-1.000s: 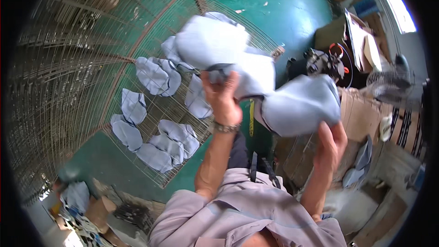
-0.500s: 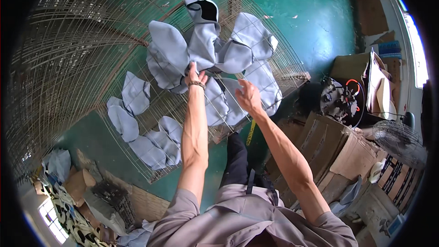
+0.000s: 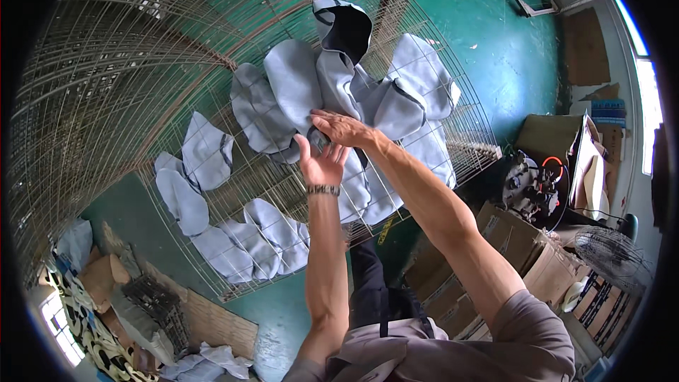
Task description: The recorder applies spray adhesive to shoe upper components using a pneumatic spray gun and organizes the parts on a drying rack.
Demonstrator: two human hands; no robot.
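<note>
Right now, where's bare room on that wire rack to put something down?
Bare wire shows between the left gray pieces, the front row and the middle pile. A narrower strip runs between the rightmost gray piece and the rack's right edge. It's crowded by the left hand and right hand, at the middle pile.

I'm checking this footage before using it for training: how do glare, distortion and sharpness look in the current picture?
Head view: window at right washed out white; head view: soft sheen on the green floor; head view: wires of the rack curve strongly near the dark rim; head view: left hand and right hand reasonably sharp.
</note>
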